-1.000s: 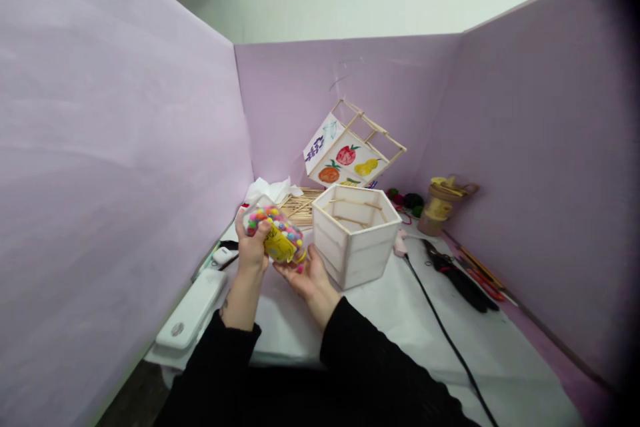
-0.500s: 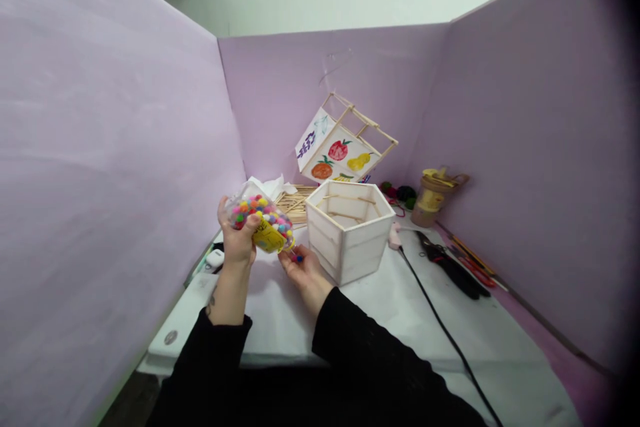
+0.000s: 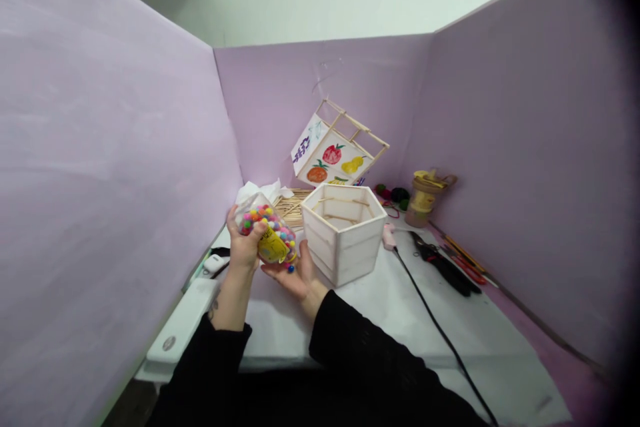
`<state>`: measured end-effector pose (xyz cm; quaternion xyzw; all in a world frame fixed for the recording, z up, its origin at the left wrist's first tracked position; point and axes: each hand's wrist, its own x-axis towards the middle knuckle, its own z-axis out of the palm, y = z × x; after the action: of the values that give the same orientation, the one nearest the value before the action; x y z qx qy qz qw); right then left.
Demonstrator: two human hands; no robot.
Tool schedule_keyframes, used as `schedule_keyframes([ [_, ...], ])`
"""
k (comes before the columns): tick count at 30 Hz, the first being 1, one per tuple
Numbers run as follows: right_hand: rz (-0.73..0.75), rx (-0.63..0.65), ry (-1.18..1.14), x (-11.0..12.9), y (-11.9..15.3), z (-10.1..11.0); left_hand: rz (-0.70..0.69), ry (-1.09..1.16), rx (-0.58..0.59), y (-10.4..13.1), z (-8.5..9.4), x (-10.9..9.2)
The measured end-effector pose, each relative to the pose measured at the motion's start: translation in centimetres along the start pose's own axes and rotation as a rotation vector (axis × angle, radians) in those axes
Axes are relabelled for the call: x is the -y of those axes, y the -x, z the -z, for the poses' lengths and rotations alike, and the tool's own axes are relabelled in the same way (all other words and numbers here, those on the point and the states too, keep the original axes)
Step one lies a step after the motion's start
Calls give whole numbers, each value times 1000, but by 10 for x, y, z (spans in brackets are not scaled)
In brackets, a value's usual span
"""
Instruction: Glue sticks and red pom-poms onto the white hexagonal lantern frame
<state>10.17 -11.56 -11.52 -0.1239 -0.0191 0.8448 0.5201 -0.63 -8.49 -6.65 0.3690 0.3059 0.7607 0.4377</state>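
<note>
My left hand (image 3: 245, 248) is wrapped round a clear plastic jar (image 3: 274, 243) with a yellow label, full of small coloured pompoms (image 3: 260, 215). The jar is tilted, its lower end pointing down to the right. Just beneath that end, my right hand (image 3: 299, 277) lies palm up with its fingers stretched out. A dark blue pompom (image 3: 291, 268) shows at the palm. Close to the right of this hand stands a white five-sided box (image 3: 345, 240), open at the top, with thin sticks inside.
Behind the box leans a stick-framed lantern (image 3: 340, 153) with painted fruit. Wooden sticks (image 3: 294, 208) and white tissue (image 3: 263, 191) lie at the back left. Rightward are a pink glue gun (image 3: 389, 237) with black cord, black-handled pliers (image 3: 445, 265) and a jar (image 3: 424, 200). Purple panels enclose the table.
My right hand has opened, its thumb now raised and fingers spread under the jar. The jar has shifted slightly down and right in view. The camera has tilted up a little.
</note>
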Motion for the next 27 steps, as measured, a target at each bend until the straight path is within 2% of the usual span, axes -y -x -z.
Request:
schedule_keyframes([
  [5, 24, 9, -3, -4, -3, -2, -45, 44, -65, -3, 9, -7],
  [11, -28, 67, 16, -2, 5, -1, -48, 33, 61, 5, 12, -10],
  [13, -47, 82, 27, 1, 10, -3, -39, 35, 70, 4, 11, -11],
  [18, -37, 62, 60, -1, 11, -7, -41, 12, -21, -2, 17, -10],
  [27, 149, -15, 62, -13, -1, -1, -127, 48, -148, -1, 16, 6],
])
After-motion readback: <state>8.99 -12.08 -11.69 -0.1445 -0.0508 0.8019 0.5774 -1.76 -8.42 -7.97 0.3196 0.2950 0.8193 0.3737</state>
